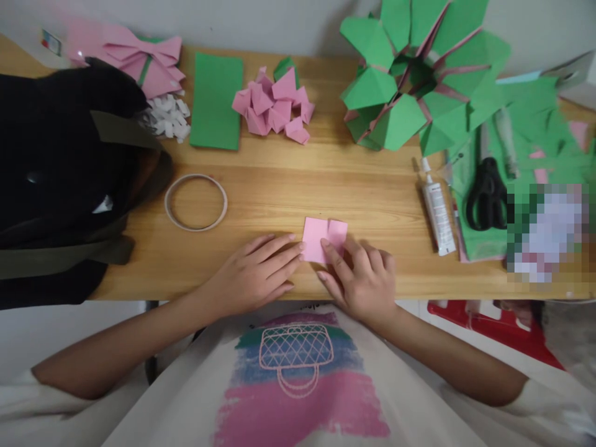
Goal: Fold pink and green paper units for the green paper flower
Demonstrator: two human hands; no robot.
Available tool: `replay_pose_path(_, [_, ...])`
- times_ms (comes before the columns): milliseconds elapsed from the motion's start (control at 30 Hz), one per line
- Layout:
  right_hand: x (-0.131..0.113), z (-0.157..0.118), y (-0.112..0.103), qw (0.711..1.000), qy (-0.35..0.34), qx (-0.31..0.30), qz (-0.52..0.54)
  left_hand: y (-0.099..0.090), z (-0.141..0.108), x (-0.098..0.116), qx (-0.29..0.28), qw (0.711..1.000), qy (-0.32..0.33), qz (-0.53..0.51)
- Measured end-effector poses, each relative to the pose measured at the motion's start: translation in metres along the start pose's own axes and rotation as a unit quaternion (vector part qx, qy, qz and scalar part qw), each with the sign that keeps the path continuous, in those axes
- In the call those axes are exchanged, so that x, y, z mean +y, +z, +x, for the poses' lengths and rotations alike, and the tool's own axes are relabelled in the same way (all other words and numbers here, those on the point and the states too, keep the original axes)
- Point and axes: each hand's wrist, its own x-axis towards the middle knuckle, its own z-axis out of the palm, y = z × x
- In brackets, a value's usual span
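A small pink paper square (314,234) lies on the wooden table near its front edge, with a folded flap at its upper right. My right hand (365,279) rests over its right side, the index fingertip pressing on the paper and the other fingers bent and apart. Flat on the table to the left is my left hand (261,273), its fingers stretched out and the tips touching the paper's left edge. Behind the square sits a heap of folded pink paper pieces (274,105). Beside that heap lies a stack of green paper (216,102).
A cardboard ring (196,203) lies left, beside a black bag (60,174). White paper bits (168,117) and a pink paper bow (146,56) are behind it. To the right are a glue tube (439,214), black-handled scissors (487,192) and a large green-and-pink paper construction (395,121).
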Motion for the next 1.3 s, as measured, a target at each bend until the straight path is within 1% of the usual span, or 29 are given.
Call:
replay_pose_path(100, [0.0, 0.0, 0.0, 1.0, 0.013, -0.002, 0.012, 0.001, -0.001, 0.0, -0.005, 1.0, -0.002, -0.004])
replay_pose_path(200, [0.002, 0.001, -0.001, 0.999, 0.006, -0.002, 0.032, 0.002, -0.002, 0.0, 0.003, 1.0, 0.0, -0.006])
replay_pose_path(333, [0.017, -0.001, -0.002, 0.993, -0.004, 0.016, 0.113, 0.004, -0.004, -0.001, 0.007, 1.0, 0.003, -0.007])
replay_pose_path(400, [0.029, 0.0, -0.003, 0.991, -0.04, 0.021, 0.125, 0.004, -0.004, -0.002, 0.01, 1.0, 0.003, -0.011])
replay_pose_path(467, [0.041, 0.003, -0.007, 0.989, -0.106, 0.008, 0.107, 0.004, -0.004, -0.003, 0.015, 1.0, 0.006, -0.015])
replay_pose_path(567, [0.053, 0.012, -0.014, 0.975, -0.198, -0.007, 0.099, 0.003, -0.003, -0.005, 0.02, 1.0, 0.008, -0.015])
replay_pose_path(633, [0.056, 0.018, -0.016, 0.968, -0.232, -0.001, 0.098, 0.003, -0.003, -0.005, 0.019, 1.0, 0.008, -0.013])
replay_pose_path(700, [0.057, 0.022, -0.013, 0.965, -0.243, 0.004, 0.102, 0.003, -0.003, -0.004, 0.019, 1.0, 0.005, -0.009])
replay_pose_path(800, [0.058, 0.024, -0.004, 0.966, -0.201, 0.001, 0.164, 0.004, -0.004, -0.003, 0.011, 1.0, -0.001, -0.005])
replay_pose_path(900, [0.058, 0.024, 0.005, 0.957, -0.135, -0.014, 0.257, 0.004, -0.004, -0.002, 0.006, 1.0, 0.0, 0.0])
replay_pose_path(967, [0.056, 0.025, 0.007, 0.952, -0.09, -0.022, 0.293, 0.003, -0.003, -0.001, 0.008, 1.0, 0.003, 0.009])
replay_pose_path(1133, [0.049, 0.028, 0.006, 0.946, 0.007, -0.014, 0.322, 0.001, -0.002, -0.001, 0.002, 1.0, 0.011, 0.016])
replay_pose_path(1300, [0.045, 0.031, 0.007, 0.942, 0.053, -0.022, 0.33, 0.002, -0.003, -0.001, -0.008, 1.0, 0.003, 0.007])
